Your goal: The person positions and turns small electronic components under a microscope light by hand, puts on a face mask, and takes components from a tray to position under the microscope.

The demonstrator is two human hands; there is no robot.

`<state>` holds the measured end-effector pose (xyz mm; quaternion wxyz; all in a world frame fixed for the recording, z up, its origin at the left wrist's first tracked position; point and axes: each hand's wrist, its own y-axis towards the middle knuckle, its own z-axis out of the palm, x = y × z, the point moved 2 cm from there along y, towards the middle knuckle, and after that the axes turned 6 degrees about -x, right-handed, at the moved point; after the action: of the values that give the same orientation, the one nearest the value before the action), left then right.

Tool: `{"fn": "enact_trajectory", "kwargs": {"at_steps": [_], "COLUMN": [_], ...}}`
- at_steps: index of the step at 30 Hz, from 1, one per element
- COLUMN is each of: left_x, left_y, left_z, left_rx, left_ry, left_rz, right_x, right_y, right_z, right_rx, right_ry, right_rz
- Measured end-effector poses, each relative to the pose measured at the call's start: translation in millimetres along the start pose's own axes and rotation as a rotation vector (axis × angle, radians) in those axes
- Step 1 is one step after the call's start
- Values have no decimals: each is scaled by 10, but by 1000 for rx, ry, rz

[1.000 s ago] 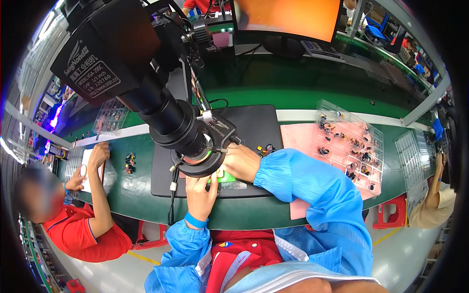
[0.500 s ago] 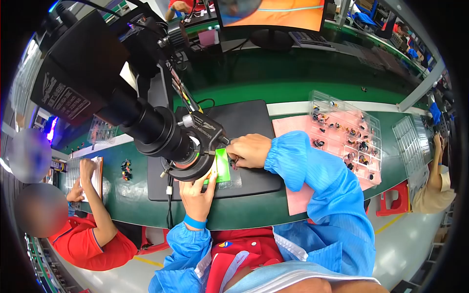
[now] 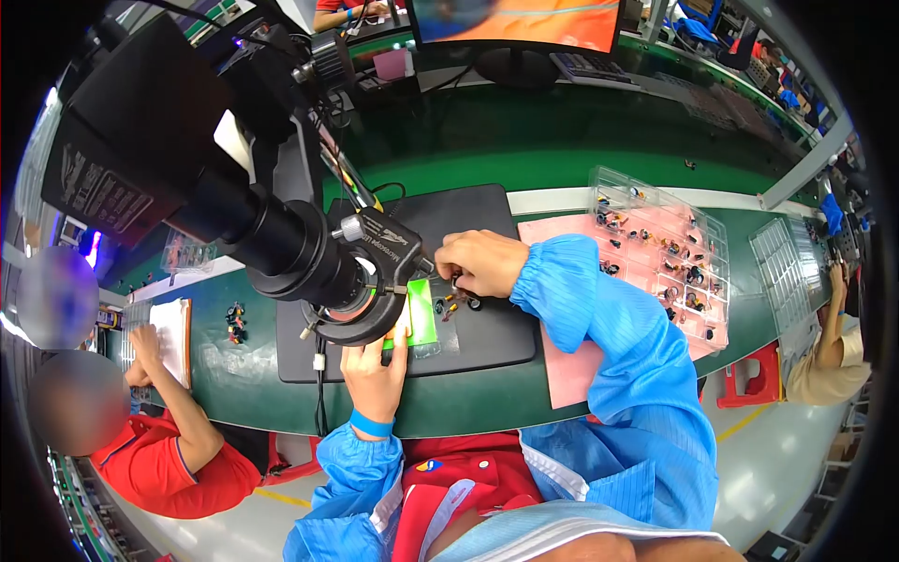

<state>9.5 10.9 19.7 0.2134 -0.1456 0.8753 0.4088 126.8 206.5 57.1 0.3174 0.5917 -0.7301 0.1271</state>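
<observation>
My left hand (image 3: 376,377) reaches under the microscope (image 3: 309,262), its fingers drawn together beside a bright green card (image 3: 423,314). The lens hides some fingertips, and whatever they grip cannot be made out. My right hand (image 3: 485,265) is just right of the card, over the black mat (image 3: 506,347). Its fingers curl down and press together above a little cluster of small dark wired parts (image 3: 456,303). Whether they pinch one of these parts is hidden.
A clear compartment tray (image 3: 655,253) of small wired parts rests on a pink sheet (image 3: 567,375) at the right. More parts (image 3: 236,323) lie left of the mat. A monitor (image 3: 520,23) stands behind. Co-workers sit at both sides.
My right hand has lifted slightly away from me, leaving the small parts more exposed beneath it. My left hand stays by the green card. The view has shifted a little.
</observation>
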Motion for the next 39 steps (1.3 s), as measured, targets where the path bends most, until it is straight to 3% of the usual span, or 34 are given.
{"fn": "enact_trajectory", "kwargs": {"at_steps": [3, 8, 13, 14, 16, 18, 20, 22, 23, 24, 25, 28, 30, 31, 32, 34, 37, 39], "left_x": [16, 119, 895, 1132, 1124, 1014, 748, 270, 213, -26, -52, -95, -19, -7, 9, 81, 133, 128], "left_y": [4, 157, 404, 422, 459, 476, 416, 364, 218, 232, 152, 94, 66, 65, 64, 49, 39, 60], "left_z": [-19, -228, -750, -843, -961, -976, -831, -562, -383, -264, -150, -58, -54, -63, -74, -103, -70, -61], "left_rx": [32, -80, -136, -131, -92, -122, -93, 9, 86, 48, 91, 0, 64, 87, 113, 77, 77, 47], "left_ry": [-11, 33, 268, 417, 506, 455, 230, -6, -144, -217, -349, -303, -363, -374, -382, -156, -71, -33], "left_rz": [-16, 32, -124, -43, -166, -124, -108, -111, -213, -117, -158, -198, -292, -313, -333, -225, -170, -88], "right_x": [67, -44, -184, -170, -189, -195, -178, -74, 24, 112, 131, 164, 143, 172, 257, 283, 222, 199], "right_y": [33, 65, 115, 120, 143, 155, 162, 154, 137, 130, 138, 91, 92, 94, 95, 88, 107, 92], "right_z": [-74, -55, 26, 7, 10, 16, 95, 193, 250, 295, 396, 533, 555, 501, 435, 480, 652, 656], "right_rx": [62, -46, -85, -61, 65, 133, 103, 135, 95, 54, 1, -12, -97, 81, 63, -91, -233, -205], "right_ry": [186, 61, 211, 229, 435, 410, 708, 767, 814, 860, 872, 868, 640, 514, 393, 144, 71, -32], "right_rz": [-7, 137, 57, 72, 202, 261, 238, 270, 249, 228, 126, 172, 73, 165, 153, 7, -209, -175]}}
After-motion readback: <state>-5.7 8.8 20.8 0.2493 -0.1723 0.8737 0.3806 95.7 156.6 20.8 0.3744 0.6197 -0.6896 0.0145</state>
